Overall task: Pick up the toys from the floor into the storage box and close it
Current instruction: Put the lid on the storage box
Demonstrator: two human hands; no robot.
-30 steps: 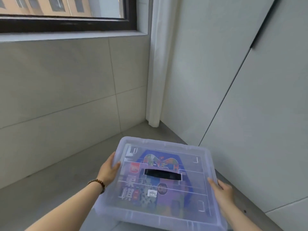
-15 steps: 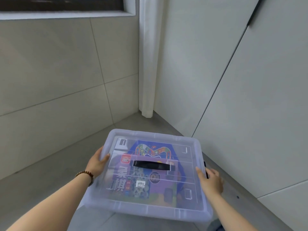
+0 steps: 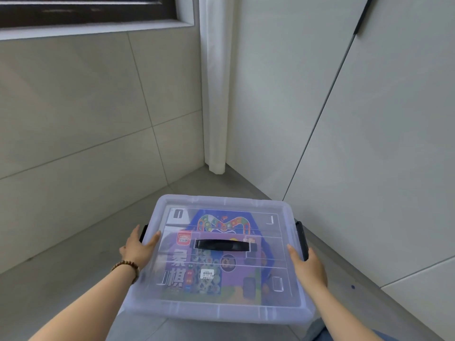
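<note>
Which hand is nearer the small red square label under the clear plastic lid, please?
Left. The left hand grips the lid edge just beside the red label; the right hand holds the opposite edge, far across.

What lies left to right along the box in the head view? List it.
Across the box: left hand → handle → right hand → blue floor spot.
</note>
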